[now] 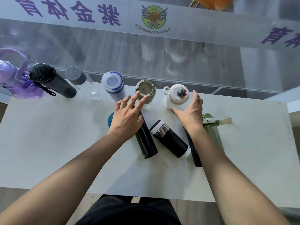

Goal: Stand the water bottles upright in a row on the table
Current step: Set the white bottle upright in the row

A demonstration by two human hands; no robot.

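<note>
Several bottles stand upright along the far edge of the white table (48, 143): a purple bottle (11, 75), a black bottle (53, 80), a grey-capped clear bottle (75, 75), a white and blue bottle (113, 85), an olive-lidded bottle (145, 90) and a white bottle (176, 95). Lying on the table are a dark slim flask (146, 140), a black and silver flask (170, 138), another black flask (195, 153) and a green bottle (211, 127). My left hand (126, 117) hovers with fingers spread, fingertips at the olive-lidded bottle. My right hand (191, 111) is spread beside the white bottle.
A glass wall with purple lettering and a round logo (153, 17) rises just behind the table's far edge. A teal object (110, 120) peeks out under my left hand. The table's near edge is by my body.
</note>
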